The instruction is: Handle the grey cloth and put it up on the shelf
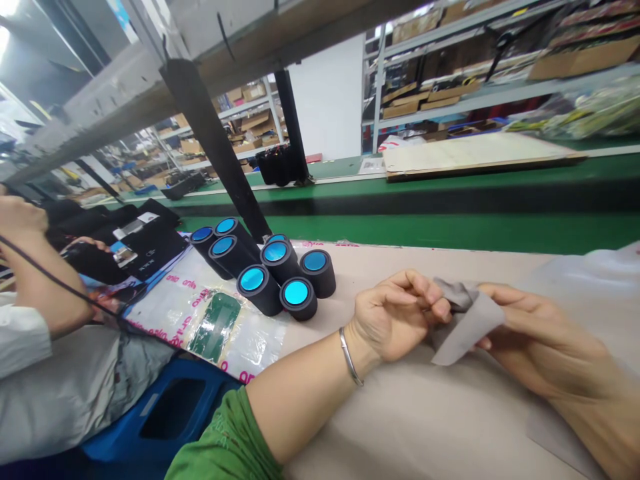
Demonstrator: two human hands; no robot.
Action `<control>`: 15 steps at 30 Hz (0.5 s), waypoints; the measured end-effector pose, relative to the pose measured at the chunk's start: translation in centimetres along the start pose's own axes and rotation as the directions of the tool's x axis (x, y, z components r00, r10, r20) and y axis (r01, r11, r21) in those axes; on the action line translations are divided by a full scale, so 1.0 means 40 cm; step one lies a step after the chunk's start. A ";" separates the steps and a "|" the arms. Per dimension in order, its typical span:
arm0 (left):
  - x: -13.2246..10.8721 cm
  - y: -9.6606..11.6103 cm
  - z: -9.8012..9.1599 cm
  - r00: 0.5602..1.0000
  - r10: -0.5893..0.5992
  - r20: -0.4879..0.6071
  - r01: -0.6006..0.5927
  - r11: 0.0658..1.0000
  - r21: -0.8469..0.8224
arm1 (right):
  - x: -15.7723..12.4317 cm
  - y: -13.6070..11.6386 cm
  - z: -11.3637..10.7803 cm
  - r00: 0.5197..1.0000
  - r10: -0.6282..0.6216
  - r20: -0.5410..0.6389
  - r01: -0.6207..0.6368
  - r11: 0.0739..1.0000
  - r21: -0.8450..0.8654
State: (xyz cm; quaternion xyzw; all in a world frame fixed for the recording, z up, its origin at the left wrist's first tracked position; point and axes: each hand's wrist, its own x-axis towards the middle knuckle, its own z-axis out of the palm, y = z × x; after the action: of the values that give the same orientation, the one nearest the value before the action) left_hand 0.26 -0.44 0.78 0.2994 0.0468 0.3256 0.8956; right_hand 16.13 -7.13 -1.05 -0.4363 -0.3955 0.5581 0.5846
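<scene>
- the left hand (395,320), a metal bracelet (351,357) on its wrist, has its fingers closed on one side of a grey cloth (467,327).
- the right hand (545,340) pinches the cloth's other side, so the cloth hangs folded between both hands, above the beige tabletop (370,427).
- beyond the left forearm, eight black cylinders (297,300) stand clustered, their tops shiny blue.
- beside them lies clear printed film (183,310); its repeated pink lettering may read "oriko", but blur makes the spelling unsure.
- farther left, a black box (150,247) bears small white marks, too small to read.
- behind runs a green bench (400,230), then shelves (453,103) of cardboard boxes.
</scene>
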 end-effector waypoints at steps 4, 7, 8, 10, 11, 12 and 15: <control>0.002 -0.002 -0.001 1.000 0.004 0.017 -0.004 1.000 0.020 | 0.003 -0.002 0.003 1.000 -0.011 0.020 0.011 1.000 -0.003; 0.003 -0.006 -0.004 1.000 0.015 0.020 -0.016 0.999 0.046 | 0.002 -0.006 0.006 0.997 -0.043 0.071 0.043 0.999 0.013; 0.004 -0.008 -0.004 1.000 0.021 0.013 -0.021 0.998 0.064 | 0.001 -0.007 0.005 0.994 -0.053 0.092 0.051 0.999 0.018; 0.005 -0.012 -0.005 0.999 0.041 -0.014 -0.039 0.991 0.124 | -0.001 -0.006 0.003 0.990 -0.067 0.126 0.065 0.998 0.023; 0.005 -0.015 -0.005 0.998 0.057 -0.030 -0.051 0.985 0.163 | -0.002 -0.006 0.002 0.987 -0.073 0.142 0.071 0.997 0.020; 0.006 -0.017 -0.006 0.996 0.074 -0.042 -0.064 0.977 0.201 | -0.004 -0.006 0.001 0.984 -0.081 0.158 0.079 0.997 0.019; 0.008 -0.025 -0.010 0.991 0.117 -0.064 -0.093 0.952 0.293 | -0.006 -0.008 -0.001 0.978 -0.106 0.181 0.104 0.994 0.022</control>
State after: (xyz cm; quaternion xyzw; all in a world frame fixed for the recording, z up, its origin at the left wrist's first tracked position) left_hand 0.97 -0.64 -0.09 0.4160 0.1138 0.3741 0.8210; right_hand 16.23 -7.39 -0.77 -0.3583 -0.4662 0.5665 0.5774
